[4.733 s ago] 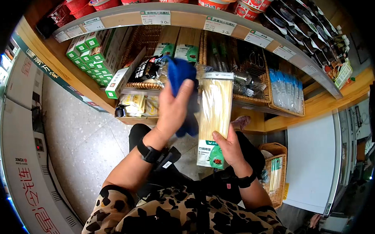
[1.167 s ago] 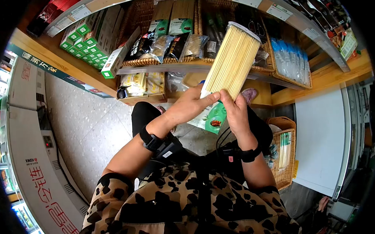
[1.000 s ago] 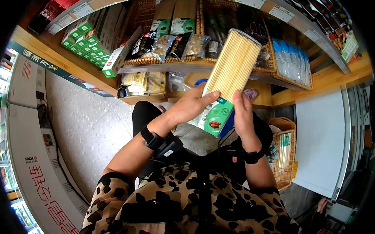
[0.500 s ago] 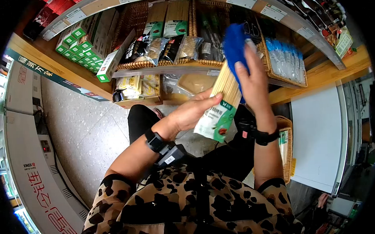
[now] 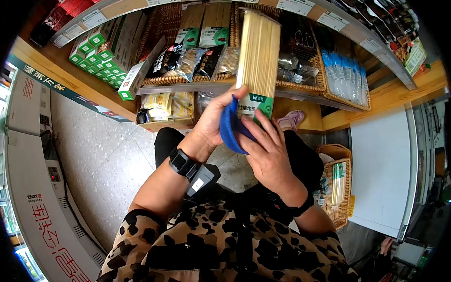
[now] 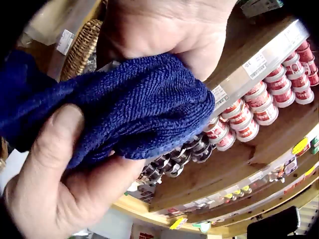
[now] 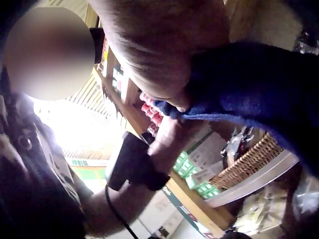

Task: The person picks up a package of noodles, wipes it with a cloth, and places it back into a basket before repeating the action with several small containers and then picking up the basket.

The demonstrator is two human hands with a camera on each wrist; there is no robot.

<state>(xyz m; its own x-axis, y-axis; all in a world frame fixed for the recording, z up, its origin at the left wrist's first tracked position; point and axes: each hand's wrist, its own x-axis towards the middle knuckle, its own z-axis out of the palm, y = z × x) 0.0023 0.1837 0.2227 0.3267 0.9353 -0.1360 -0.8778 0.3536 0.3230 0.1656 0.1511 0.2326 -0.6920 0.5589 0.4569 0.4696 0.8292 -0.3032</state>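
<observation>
A clear pack of bamboo skewers [image 5: 258,55] with a green and white label stands tilted up before the shelf in the head view. My left hand [image 5: 211,120] grips its lower left side, thumb on the front. My right hand [image 5: 272,157] holds a blue cloth [image 5: 228,127] around the pack's lower end, covering part of the label. In the left wrist view the ribbed cloth [image 6: 149,107] is bunched between the thumb and finger of my right hand [image 6: 55,184]. The right wrist view shows the cloth [image 7: 249,94] hanging from my right hand [image 7: 159,55].
Wicker baskets [image 5: 159,81] on the shelf hold more skewer packs [image 5: 215,24] and small bags. Green and white boxes [image 5: 110,53] are stacked at left. Below is a carton of yellow packets [image 5: 167,105]. A floor basket [image 5: 344,206] stands at right, beside a white panel [image 5: 383,170].
At first the left hand held the cloth and the right the pack; they have swapped. Since half a second ago, the right hand with the cloth has moved from the pack's top to its lower end.
</observation>
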